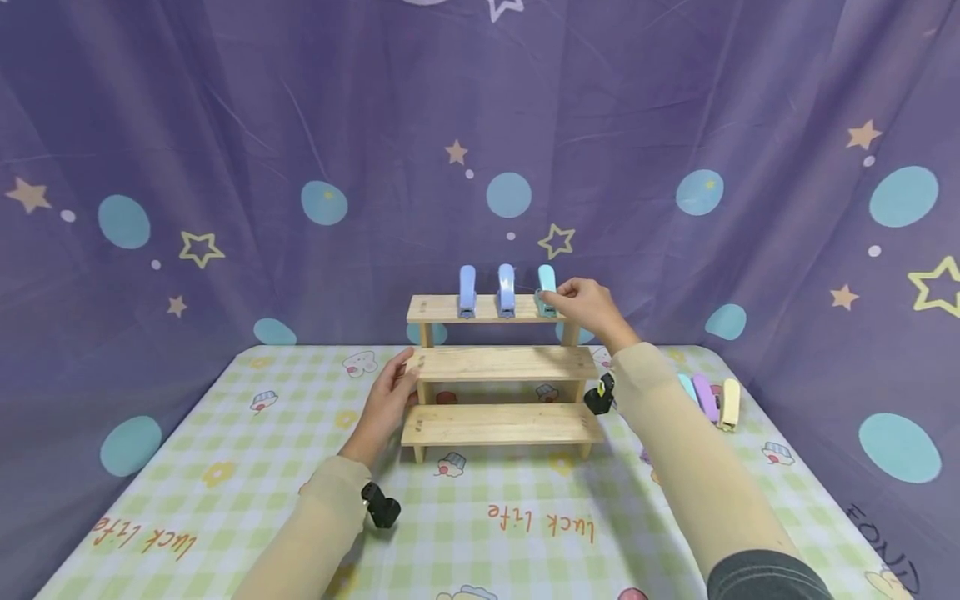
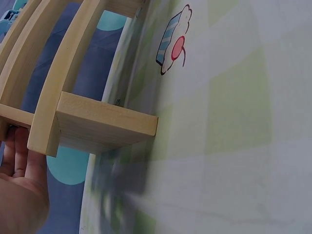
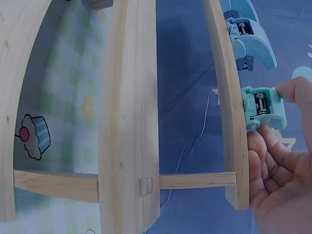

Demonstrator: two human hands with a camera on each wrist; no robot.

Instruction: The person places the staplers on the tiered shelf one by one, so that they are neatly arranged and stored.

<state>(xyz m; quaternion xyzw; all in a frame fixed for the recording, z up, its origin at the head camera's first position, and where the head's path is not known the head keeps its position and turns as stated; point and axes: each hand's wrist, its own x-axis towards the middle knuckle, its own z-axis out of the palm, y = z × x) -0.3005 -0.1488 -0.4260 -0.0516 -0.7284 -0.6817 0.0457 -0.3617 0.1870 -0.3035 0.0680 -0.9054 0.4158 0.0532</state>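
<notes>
While your left hand [image 1: 384, 402] grips the wooden rack [image 1: 502, 425] at its middle shelf's [image 1: 502, 364] left end, your right hand [image 1: 590, 307] pinches the teal stapler [image 1: 547, 277] standing on the top shelf [image 1: 442, 308], beside two blue staplers [image 1: 506, 286].

The left arm [image 1: 311, 529] rose from the bottom edge, left of centre, and slanted up and rightward, its beige sleeve ending short of the bare left wrist [image 1: 357, 447]. The left hand [image 1: 385, 398] was left of centre, gripping, its fingers bent inward and pointing up and right; the left wrist view showed it at the lower left edge, fingertips partly hidden.

The right arm [image 1: 697, 467] reached up and leftward from the lower right, dark cloth round it at the bottom edge and a beige sleeve above. The right hand [image 1: 590, 306] was higher, just right of centre, pinching. In the right wrist view, one digit [image 3: 294, 90] stretched leftward above the other, curled fingers [image 3: 268, 151].
</notes>
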